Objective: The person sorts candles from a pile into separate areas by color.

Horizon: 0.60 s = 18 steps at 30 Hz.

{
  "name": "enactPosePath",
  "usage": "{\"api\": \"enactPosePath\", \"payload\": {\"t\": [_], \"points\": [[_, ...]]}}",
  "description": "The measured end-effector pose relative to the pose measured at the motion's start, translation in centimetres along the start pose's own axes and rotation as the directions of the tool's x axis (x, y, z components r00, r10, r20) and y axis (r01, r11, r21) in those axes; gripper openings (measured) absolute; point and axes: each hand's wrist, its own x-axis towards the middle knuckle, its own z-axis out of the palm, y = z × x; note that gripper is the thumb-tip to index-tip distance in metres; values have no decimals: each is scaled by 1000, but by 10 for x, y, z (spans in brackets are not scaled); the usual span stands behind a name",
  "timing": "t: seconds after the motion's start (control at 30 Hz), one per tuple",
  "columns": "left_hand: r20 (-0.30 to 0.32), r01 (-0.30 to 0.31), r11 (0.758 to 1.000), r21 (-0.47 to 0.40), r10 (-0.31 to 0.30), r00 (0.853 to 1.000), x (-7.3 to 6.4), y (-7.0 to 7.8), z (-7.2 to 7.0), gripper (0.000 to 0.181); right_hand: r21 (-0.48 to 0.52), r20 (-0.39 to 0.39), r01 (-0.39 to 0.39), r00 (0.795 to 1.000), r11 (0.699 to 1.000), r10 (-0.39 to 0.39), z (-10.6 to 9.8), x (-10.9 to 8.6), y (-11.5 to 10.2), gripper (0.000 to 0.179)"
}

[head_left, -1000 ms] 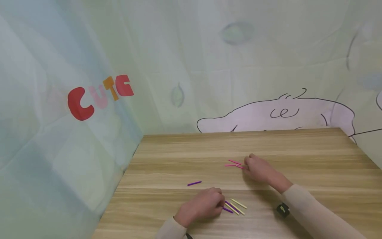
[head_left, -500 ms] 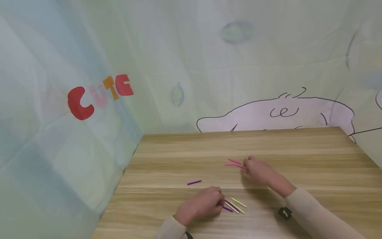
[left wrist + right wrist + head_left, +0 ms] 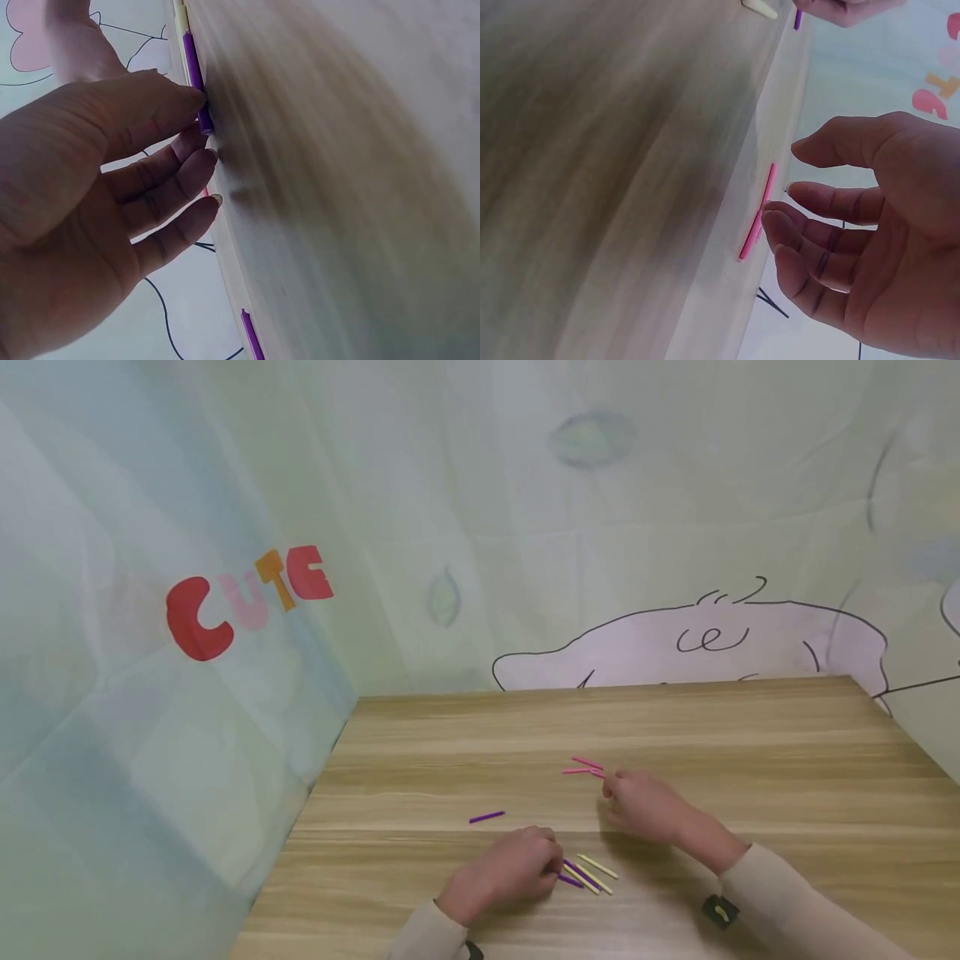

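In the head view, thin sticks lie on the wooden table. My left hand [image 3: 512,870] is at a small group of purple and yellow sticks, front centre. In the left wrist view its thumb and index finger pinch the near end of a purple stick [image 3: 194,64]; the other fingers are spread below. My right hand [image 3: 647,806] is beside several pink sticks [image 3: 577,771] farther back. The right wrist view shows a gap between thumb and fingers with nothing held, and the fingertips overlap a pink stick [image 3: 750,238]. Yellow sticks [image 3: 598,867] lie just right of my left hand.
One lone purple stick [image 3: 487,817] lies left of centre on the wooden table [image 3: 420,752]. A small black object [image 3: 720,911] shows under the right sleeve [image 3: 787,893]. A printed cloth [image 3: 450,527] hangs behind the table and along its left side.
My right hand has drawn back from the pink sticks, toward me and slightly left. My left hand stays in place at the purple and yellow sticks.
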Motion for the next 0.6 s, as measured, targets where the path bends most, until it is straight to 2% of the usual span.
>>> {"api": "enactPosePath", "payload": {"t": [0.23, 0.43, 0.6], "points": [[1, -5, 1000, 12, 5, 1000, 1, -1, -2, 14, 19, 4, 5, 1000, 1000, -5, -1, -6, -6, 11], [19, 10, 1000, -5, -10, 1000, 0, 2, 0, 13, 54, 44, 8, 999, 998, -11, -2, -11, -14, 11], [-3, -2, 1000, 17, 2, 1000, 0, 1, -1, 17, 61, 74, 1, 997, 998, -6, -4, -13, -23, 16]]}}
